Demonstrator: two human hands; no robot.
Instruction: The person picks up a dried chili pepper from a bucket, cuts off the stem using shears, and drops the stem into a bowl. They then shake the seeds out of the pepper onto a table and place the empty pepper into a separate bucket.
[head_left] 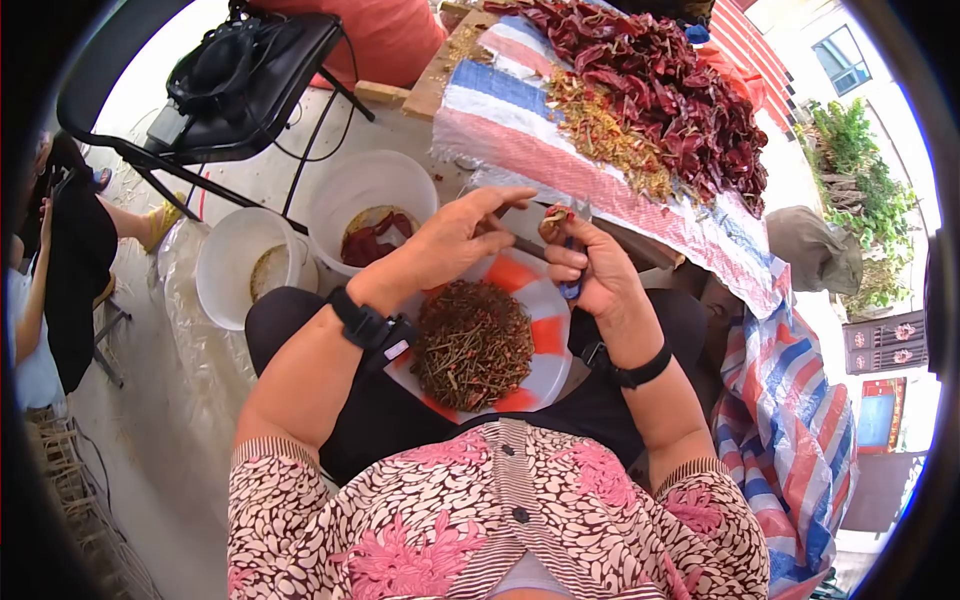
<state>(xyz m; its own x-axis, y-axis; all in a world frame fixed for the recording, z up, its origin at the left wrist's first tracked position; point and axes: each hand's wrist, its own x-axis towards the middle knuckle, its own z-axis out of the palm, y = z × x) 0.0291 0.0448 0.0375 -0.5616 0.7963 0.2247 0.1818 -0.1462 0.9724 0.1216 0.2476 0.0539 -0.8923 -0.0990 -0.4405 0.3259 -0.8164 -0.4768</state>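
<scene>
My left hand (445,240) hovers over the far rim of a red-and-white basin (548,290), its fingers stretched and apart with nothing between them. My right hand (605,275) is closed on blue-handled scissors (571,288); a short metal tip pokes up above the fingers. At the fingertips of that hand sits a small reddish-brown dried chili piece (553,222). Below both hands, the basin rests on my lap, holding a heap of chili stems and scraps (472,345).
A striped woven sheet (500,125) on a low table carries dried red chilies (665,95) and loose yellow seeds (605,125). Left stand two whitish buckets (325,190), one with chili pieces inside. Behind is a black folding chair (240,90); a person (75,240) sits far left.
</scene>
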